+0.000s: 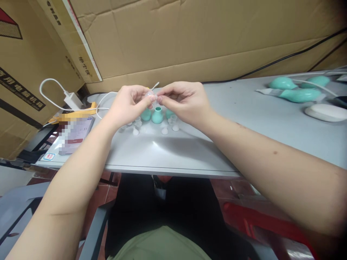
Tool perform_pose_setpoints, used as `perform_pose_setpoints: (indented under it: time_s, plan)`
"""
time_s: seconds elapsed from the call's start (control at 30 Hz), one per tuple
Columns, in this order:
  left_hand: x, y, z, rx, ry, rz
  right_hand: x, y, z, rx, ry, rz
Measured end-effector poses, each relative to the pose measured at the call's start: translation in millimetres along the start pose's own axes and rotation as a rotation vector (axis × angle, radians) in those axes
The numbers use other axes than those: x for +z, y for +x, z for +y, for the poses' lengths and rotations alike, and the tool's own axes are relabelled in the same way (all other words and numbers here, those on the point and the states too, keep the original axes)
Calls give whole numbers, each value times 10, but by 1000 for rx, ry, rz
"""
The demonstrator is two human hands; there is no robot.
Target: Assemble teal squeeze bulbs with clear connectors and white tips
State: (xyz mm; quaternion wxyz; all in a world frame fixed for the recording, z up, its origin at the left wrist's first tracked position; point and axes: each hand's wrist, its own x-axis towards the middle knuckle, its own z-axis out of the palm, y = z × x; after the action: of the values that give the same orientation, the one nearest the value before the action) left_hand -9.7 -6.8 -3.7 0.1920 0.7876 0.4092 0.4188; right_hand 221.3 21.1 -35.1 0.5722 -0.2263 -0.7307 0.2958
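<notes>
Above the table, the fingertips of my left hand (131,103) and my right hand (185,101) meet, pinching a small clear plastic piece (154,98) between them. A thin whitish tip (155,86) sticks up there; I cannot tell if it belongs to the same piece. Just below my fingers stands a mint-green rubber bulb (157,116) with an open neck. A second green bulb (146,115) is beside it on the left, and another on the right is partly behind my right hand. Several small translucent caps (164,130) lie around the bulbs.
At left are a phone (78,135), an orange power strip (74,114) and a white charger (72,101) with a cable. Several green bulbs (302,95), some in clear wrap, lie at right near a white rounded object (326,112). Cardboard (203,43) stands behind the table.
</notes>
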Motion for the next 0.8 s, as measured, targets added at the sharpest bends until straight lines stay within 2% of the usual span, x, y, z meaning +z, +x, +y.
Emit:
perform_pose_setpoints:
  time_s: [0.13, 0.33, 0.47, 0.6, 0.8]
  plan:
    - [-11, -10, 37, 12, -2, -22, -61, 39, -6, -9, 1, -52]
    - [-41, -51, 103, 21, -14, -133, -223, 124, -57, 129, 89, -281]
    - [-40, -62, 101, 14, 12, -178, -273, 146, -51, 154, 77, -346]
    - [-28, -65, 95, 12, -1, -190, -276, 137, -10, 67, -32, -367]
    - [-26, -67, 104, 30, -41, -213, -267, 143, -27, -128, -342, -479]
